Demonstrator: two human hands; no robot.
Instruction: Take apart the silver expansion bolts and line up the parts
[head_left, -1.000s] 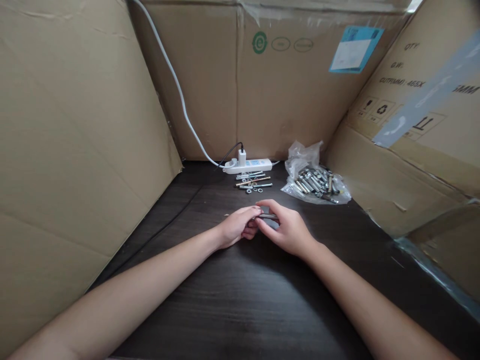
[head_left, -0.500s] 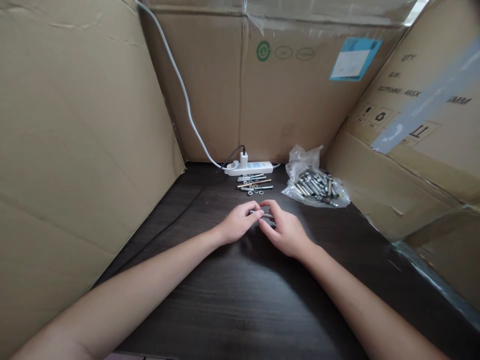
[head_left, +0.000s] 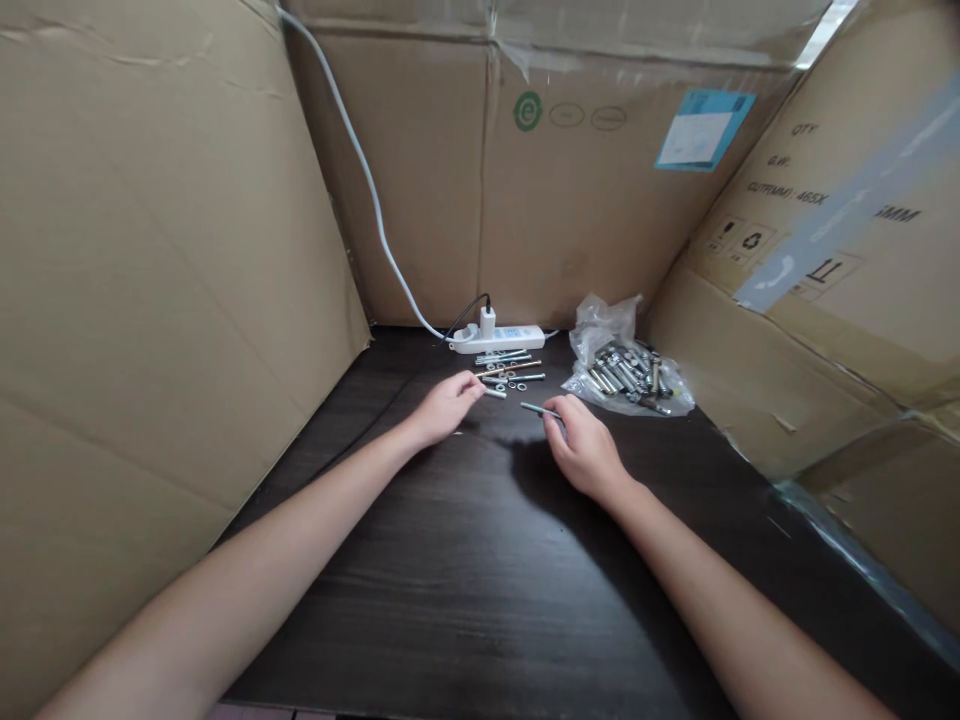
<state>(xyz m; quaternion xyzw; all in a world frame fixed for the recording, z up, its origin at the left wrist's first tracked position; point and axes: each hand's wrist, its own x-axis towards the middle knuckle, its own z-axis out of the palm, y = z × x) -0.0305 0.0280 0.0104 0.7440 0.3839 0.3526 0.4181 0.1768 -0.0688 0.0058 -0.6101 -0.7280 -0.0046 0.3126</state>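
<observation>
My right hand [head_left: 586, 448] pinches a slim metal bolt [head_left: 535, 408] near one end, its shank pointing left above the dark table. To the left, my left hand [head_left: 448, 405] has its fingers closed at the end of a short silvery metal sleeve [head_left: 494, 393]; part of it is hidden by the fingertips. Just beyond these fingers lie several long bolts [head_left: 514, 357] in a row, one of them brass-coloured [head_left: 529, 365]. Nuts and washers [head_left: 522, 387] are scattered among them.
A clear plastic bag [head_left: 606, 318] full of metal bolts [head_left: 628, 370] lies at the back right. Behind the row sits a white power strip [head_left: 510, 340] with a plugged-in charger [head_left: 487, 322]. A black cable [head_left: 367, 430] crosses the table's left side. Cardboard boxes [head_left: 420, 180] wall three sides.
My hands were together around a metal piece and have come apart. The left moved left and forward with the sleeve, toward the row; the right drew slightly right with the bolt.
</observation>
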